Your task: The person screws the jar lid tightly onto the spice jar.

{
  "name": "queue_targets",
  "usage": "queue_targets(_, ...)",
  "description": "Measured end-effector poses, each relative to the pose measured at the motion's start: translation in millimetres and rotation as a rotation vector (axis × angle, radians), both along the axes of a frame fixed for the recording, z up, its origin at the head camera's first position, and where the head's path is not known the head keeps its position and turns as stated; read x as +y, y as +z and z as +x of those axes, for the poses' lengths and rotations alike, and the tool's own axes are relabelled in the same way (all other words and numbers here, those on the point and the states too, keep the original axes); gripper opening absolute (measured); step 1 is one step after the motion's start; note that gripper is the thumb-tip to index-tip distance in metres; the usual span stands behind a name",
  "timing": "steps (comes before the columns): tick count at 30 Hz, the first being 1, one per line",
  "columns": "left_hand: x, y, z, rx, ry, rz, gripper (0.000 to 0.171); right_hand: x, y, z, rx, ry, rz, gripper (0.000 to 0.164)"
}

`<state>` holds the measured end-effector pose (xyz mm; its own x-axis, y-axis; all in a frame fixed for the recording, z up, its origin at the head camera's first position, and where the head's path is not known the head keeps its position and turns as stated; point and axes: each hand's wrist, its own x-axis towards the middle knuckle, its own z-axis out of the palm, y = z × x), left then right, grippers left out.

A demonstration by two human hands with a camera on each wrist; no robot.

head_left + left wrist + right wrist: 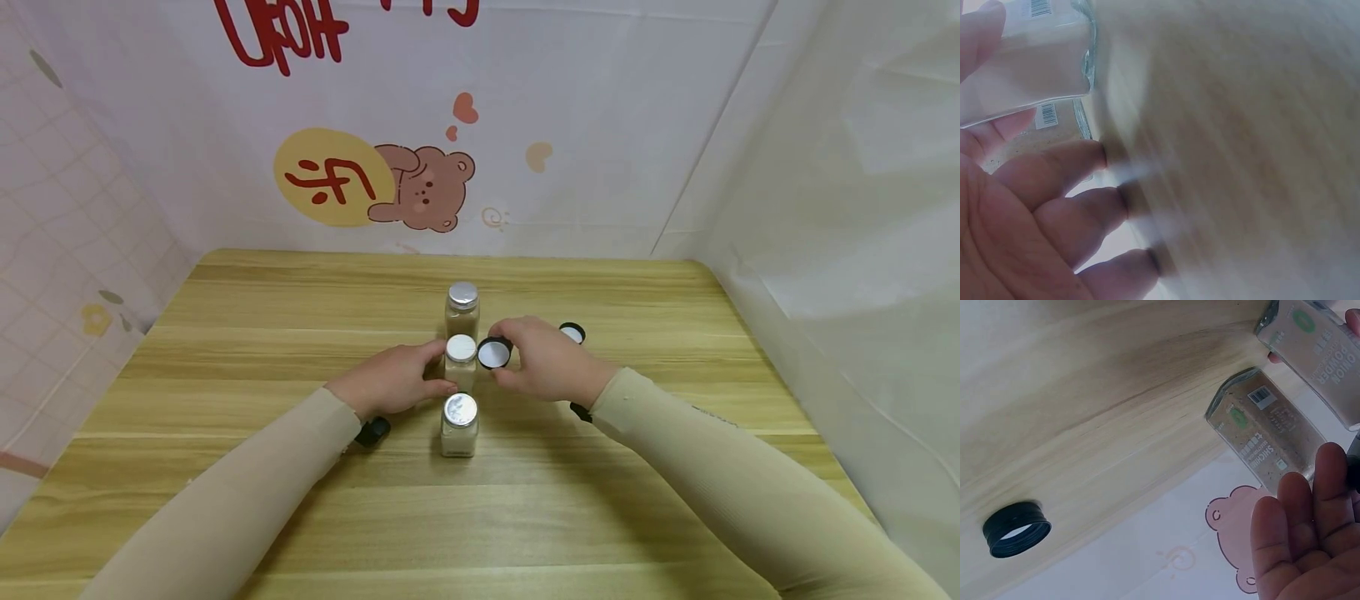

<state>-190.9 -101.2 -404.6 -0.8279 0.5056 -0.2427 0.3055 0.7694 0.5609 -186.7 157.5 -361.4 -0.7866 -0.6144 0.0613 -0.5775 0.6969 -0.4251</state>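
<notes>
Three square glass spice jars stand in a row from front to back. My left hand [393, 379] grips the middle jar, the onion powder jar [1322, 359], between thumb and fingers. Its top is a white seal with no lid on. Just right of that top, my right hand [551, 362] pinches a black lid [494, 354] by its rim, the white lining facing up. In the right wrist view only a dark bit of this lid shows at the edge. The front jar [459, 433] and back jar [462, 312] have silvery seals and no lids.
A second black lid [572, 332] with a white lining lies on the wooden table [300, 308], beyond my right hand. White sheeting [600, 125] with a printed bear and red lettering hangs behind the table and along both sides.
</notes>
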Motion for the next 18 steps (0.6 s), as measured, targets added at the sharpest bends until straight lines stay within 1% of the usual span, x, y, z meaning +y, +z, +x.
queue_targets(9, 0.7, -0.8, -0.6, -0.001, 0.001, 0.009, 0.045, 1.2, -1.7, -0.5, 0.03, -0.005, 0.007, 0.031)
queue_targets(18, 1.2, -0.4, 0.0, -0.012, 0.006, 0.005, 0.047, 0.8, -0.5, 0.3, 0.021, -0.007, -0.001, 0.03)
